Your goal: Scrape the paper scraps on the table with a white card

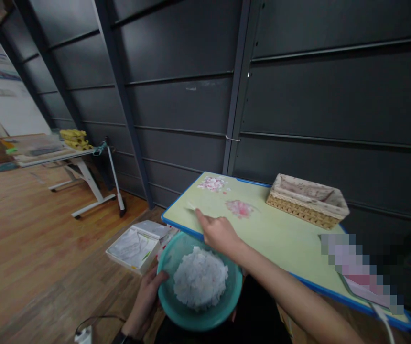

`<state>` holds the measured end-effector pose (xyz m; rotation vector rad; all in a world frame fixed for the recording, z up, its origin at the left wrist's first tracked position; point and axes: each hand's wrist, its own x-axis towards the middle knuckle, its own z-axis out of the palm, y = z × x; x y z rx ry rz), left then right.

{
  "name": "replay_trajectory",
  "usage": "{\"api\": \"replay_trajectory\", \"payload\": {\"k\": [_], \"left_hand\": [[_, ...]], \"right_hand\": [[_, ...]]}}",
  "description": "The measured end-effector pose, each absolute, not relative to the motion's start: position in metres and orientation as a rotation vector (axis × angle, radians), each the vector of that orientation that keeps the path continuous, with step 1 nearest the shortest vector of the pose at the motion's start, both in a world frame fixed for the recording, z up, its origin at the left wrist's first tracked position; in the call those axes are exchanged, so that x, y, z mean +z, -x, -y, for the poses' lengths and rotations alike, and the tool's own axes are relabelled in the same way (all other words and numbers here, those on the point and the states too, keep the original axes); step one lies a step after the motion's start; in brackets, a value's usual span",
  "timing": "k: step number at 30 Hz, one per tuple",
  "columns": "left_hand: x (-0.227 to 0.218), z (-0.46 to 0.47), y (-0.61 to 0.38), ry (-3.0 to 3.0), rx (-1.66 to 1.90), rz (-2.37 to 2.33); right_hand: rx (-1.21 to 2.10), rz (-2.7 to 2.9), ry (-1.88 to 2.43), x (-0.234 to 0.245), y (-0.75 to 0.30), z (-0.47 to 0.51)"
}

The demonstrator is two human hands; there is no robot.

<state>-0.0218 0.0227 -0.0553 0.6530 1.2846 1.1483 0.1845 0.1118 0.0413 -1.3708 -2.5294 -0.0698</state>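
My left hand (148, 291) grips the left rim of a teal plastic bowl (200, 322), its thumb over the edge and the other fingers partly hidden outside. A heap of thin white flakes (201, 278) fills the bowl's middle. The bowl sits at my lap, just below the near edge of a pale yellow table (273, 243) with blue edging. Over that table's left part reaches my right hand (220, 233), index finger stretched forward and other fingers curled. A small pale flake (191, 206) shows at its fingertip. Beyond lie a white-and-pink flake pile (212, 183) and a pink patch (240, 208).
A cloth-lined woven basket (304, 217) stands at the table's back right, near a pixelated device (363, 274) with a white cable. Left of the bowl, an open white box (134, 249) sits low. Dark metal panels (180, 110) rise behind. A wheeled table (62, 155) stands farther left.
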Motion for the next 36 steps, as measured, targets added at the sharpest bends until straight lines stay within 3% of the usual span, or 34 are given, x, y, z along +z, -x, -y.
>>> {"api": "replay_trajectory", "payload": {"k": [7,14,18,26,36], "left_hand": [[-0.111,-0.034,0.022,-0.771,1.111,-1.226],[-0.148,-0.034,0.016,-0.703,1.108,-1.148],[-0.158,-0.032,0.012,-0.703,1.120,-1.125],[-0.165,-0.028,-0.005,-0.653,1.115,-1.200],[-0.168,-0.020,-0.004,-0.682,1.115,-1.107]], "right_hand": [[-0.202,2.734,1.332,0.035,-0.106,-0.116],[-0.235,2.514,1.715,0.040,-0.160,-0.145],[-0.354,2.341,1.876,0.049,-0.216,-0.146],[-0.212,1.971,1.842,0.076,-0.310,-0.207],[0.021,1.935,1.717,0.034,-0.330,-0.243]]}}
